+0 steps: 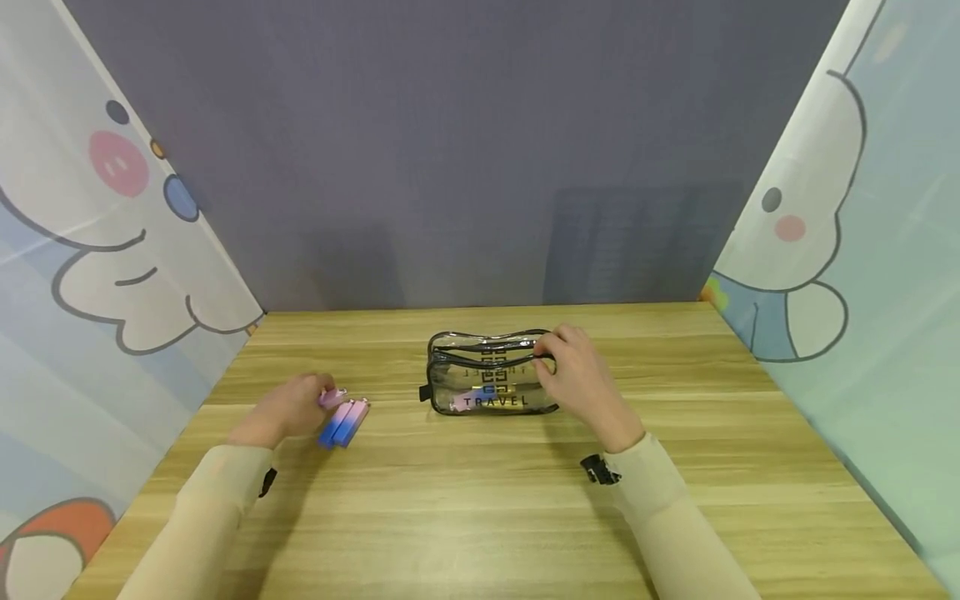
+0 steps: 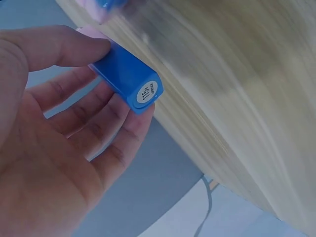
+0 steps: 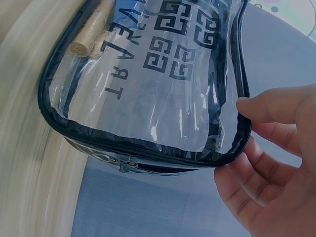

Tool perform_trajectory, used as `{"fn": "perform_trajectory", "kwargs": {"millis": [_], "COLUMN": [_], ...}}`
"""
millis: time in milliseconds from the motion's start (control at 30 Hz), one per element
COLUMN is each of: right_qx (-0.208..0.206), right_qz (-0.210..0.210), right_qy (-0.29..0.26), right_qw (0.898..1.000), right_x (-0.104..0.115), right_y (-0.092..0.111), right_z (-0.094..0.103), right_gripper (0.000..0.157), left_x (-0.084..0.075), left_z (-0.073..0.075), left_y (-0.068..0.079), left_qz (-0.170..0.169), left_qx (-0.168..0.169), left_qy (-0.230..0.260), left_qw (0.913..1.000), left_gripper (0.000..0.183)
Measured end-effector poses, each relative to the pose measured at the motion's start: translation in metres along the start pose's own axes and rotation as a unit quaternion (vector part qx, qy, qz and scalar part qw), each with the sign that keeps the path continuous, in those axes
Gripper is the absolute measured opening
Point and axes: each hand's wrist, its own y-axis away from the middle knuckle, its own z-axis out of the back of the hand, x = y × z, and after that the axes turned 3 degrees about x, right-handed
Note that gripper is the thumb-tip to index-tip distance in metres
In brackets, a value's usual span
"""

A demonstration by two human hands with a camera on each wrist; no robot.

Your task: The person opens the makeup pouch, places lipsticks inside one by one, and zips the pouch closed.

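My left hand [image 1: 298, 403] pinches a pink-to-blue lipstick tube [image 2: 129, 74] between thumb and fingers, its round label facing the left wrist camera. Just beside that hand, two more pink-and-blue tubes [image 1: 352, 423] lie side by side on the table. A clear travel pouch [image 1: 457, 379] with black edging stands at the table's middle. On its right end, my right hand [image 1: 573, 372] grips the black-trimmed upper edge between thumb and fingers. Through the clear wall show a pink-and-blue tube [image 1: 468, 399] and a gold-coloured tube [image 3: 88, 30].
The wooden table [image 1: 450, 517] reaches back to a dark grey panel [image 1: 465, 158]. Cartoon-printed curtains [image 1: 847, 208] close in the left and right sides. A small black tab [image 1: 425, 392] sticks out from the pouch's left end.
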Motion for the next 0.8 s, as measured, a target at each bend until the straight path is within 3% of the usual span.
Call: {"fn": "perform_trajectory", "kwargs": {"millis": [467,800], "right_qx": [-0.001,-0.007], "right_qz": [0.003,0.007], "right_qy": [0.002,0.006], "right_qw": [1.000,1.000], "right_x": [-0.001,-0.001], "right_y": [0.001,0.000], "right_z": [0.000,0.000], "right_gripper": [0.010,0.009], "left_x": [-0.025,-0.035], "left_z": [0.003,0.005], "left_y": [-0.001,-0.005], "left_qz": [-0.057,-0.067], "left_qx": [-0.039,-0.051], "left_qy": [-0.007,-0.020], "left_qw": [0.9975,0.9962], "left_gripper": [0.022,0.027]}}
